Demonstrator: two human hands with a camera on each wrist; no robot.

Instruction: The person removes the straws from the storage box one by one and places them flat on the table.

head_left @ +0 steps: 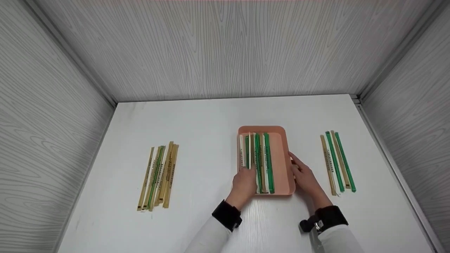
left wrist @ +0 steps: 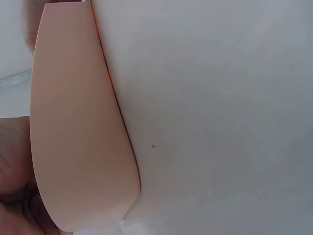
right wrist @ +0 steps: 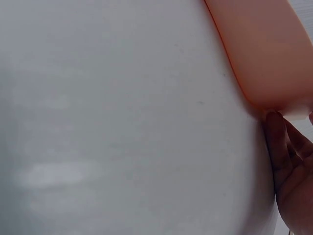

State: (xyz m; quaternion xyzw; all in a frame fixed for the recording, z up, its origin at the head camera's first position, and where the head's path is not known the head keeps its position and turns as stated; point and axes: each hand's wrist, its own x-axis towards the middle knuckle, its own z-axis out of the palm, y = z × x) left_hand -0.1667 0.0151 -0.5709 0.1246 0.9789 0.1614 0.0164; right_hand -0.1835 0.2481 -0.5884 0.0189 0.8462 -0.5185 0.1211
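Note:
A pink tray [head_left: 281,158] holds several slim paper-wrapped straws [head_left: 268,161] in green, white and brown, lying side by side lengthwise. My left hand [head_left: 245,184] reaches over the tray's near left part and pinches a cream-white straw [head_left: 250,149]; its fingertips are partly hidden. In the left wrist view, the tray's outer wall [left wrist: 78,122] covers part of that hand [left wrist: 14,166]. At the tray's right side, my right hand [head_left: 306,177] touches the outer wall with fairly straight fingers. The right wrist view shows a fingertip [right wrist: 275,120] against the tray's lower corner.
On the white table [head_left: 197,123], a bunch of mostly brown wrapped straws [head_left: 170,175] lies to the left. To the right is a smaller group of green, brown and white straws [head_left: 346,161]. Grey wood-grain panels [head_left: 225,49] enclose the back and sides.

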